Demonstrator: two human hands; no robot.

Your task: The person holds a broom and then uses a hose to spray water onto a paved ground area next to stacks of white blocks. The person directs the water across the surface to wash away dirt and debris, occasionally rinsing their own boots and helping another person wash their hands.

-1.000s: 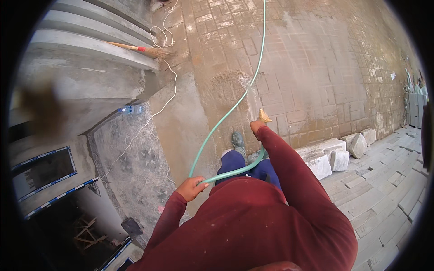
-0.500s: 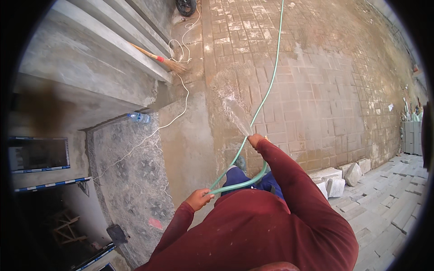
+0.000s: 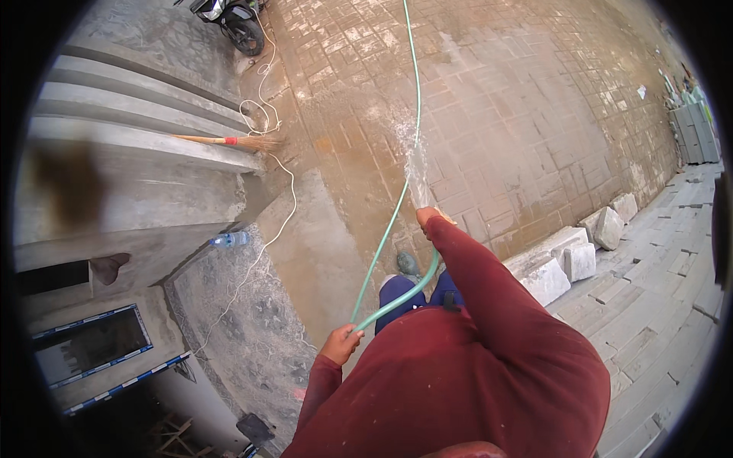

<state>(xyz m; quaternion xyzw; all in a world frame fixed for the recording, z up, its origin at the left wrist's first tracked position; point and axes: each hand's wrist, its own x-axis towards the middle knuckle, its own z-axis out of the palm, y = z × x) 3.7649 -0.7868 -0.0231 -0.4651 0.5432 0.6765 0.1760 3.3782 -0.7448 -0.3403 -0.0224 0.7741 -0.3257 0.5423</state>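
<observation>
Holding a green hose (image 3: 391, 229) in both hands, I stand looking down at wet brick paving (image 3: 534, 114); my right hand (image 3: 429, 218) is stretched out ahead of me, closed around the hose's end, and a jet of water (image 3: 412, 156) sprays from it toward the far paving; my left hand (image 3: 341, 344) is nearer my body and lower left, fingers wrapped around the hose where it bends; between the two hands the hose curves in a loop past my knees, and from my left hand it runs away across the bricks to the far edge of the view; both my arms are in dark red sleeves (image 3: 489, 305); just beside the loop, near my legs, one of my shoes (image 3: 407, 264) shows on the damp ground; to the left rise grey concrete steps (image 3: 137, 137), with a broom (image 3: 229, 141) lying across one of them; a white cord (image 3: 279, 206) trails from the far left, past the broom's head and down over the concrete toward me; a clear plastic bottle (image 3: 229, 240) lies at the foot of the steps, just left of the cord; a parked motorbike (image 3: 229, 17) stands at the far left; to the right, pale stone blocks (image 3: 573, 259) sit in a row along the paving's edge
</observation>
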